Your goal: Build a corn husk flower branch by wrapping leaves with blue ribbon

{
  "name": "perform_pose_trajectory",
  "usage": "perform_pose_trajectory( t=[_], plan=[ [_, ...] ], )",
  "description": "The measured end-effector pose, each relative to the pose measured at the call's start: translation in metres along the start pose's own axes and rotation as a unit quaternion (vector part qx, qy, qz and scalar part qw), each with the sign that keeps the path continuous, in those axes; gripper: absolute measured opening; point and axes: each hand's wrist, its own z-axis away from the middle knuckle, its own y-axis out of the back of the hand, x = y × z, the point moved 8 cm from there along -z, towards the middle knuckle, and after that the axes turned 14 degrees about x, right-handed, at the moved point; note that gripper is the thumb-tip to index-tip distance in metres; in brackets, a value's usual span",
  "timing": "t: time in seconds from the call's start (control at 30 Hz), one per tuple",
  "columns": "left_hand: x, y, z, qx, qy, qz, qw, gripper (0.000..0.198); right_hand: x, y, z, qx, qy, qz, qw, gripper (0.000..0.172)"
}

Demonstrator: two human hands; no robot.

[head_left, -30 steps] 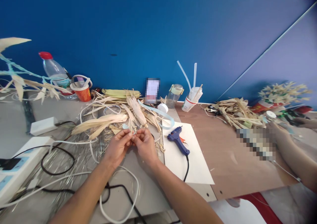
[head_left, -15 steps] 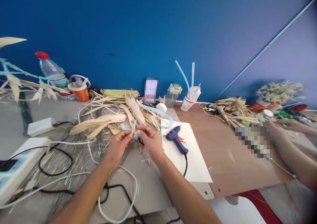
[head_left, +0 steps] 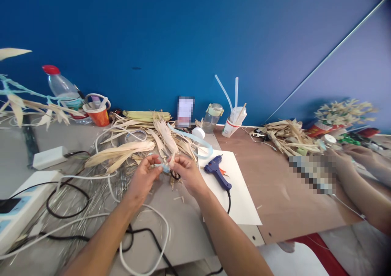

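My left hand [head_left: 144, 177] pinches one end of a small light-blue strip [head_left: 163, 167] over the front of the husk pile. Close beside it on the right, my right hand [head_left: 185, 173] has its thumb and fingers closed on a small pale piece of husk [head_left: 171, 159] at the strip's other end. Dry corn husks [head_left: 166, 135] lie heaped just behind both hands. A blue glue gun [head_left: 218, 172] rests on a white sheet [head_left: 241, 198] to the right of my right hand.
White and black cables [head_left: 146, 231] loop across the table's front left, by a power strip [head_left: 33, 202]. Behind stand a red cup [head_left: 99, 116], a glass jar [head_left: 213, 117] and a white cup [head_left: 230, 128]. Another person's hands [head_left: 342, 162] work at the right.
My left hand has shifted slightly left, away from my right hand, and more of the blue strip shows between them. The pale husk piece now sits nearer my right fingers.
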Motion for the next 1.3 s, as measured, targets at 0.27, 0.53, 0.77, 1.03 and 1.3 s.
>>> perform_pose_trajectory(
  t=[0.27,0.53,0.77,1.03,1.3],
  plan=[
    [0.006,-0.004,0.001,-0.035,-0.037,0.010,0.999,0.044,-0.016,-0.010,0.010,-0.097,-0.055,-0.085,0.990,0.015],
    [0.000,-0.020,0.012,-0.136,0.022,0.037,0.990,0.051,0.000,-0.013,0.014,-0.140,-0.154,-0.137,0.969,0.016],
    [0.015,-0.009,0.004,-0.139,0.099,0.230,0.958,0.047,-0.012,0.005,0.008,-0.121,-0.149,-0.209,0.959,0.017],
    [0.029,-0.011,0.011,-0.145,0.159,0.328,0.920,0.083,-0.019,-0.012,0.008,-0.071,0.097,0.073,0.990,0.009],
    [0.028,-0.019,0.019,-0.145,0.095,0.232,0.957,0.082,0.002,-0.019,0.011,-0.047,0.095,0.118,0.987,0.014]
  ],
)
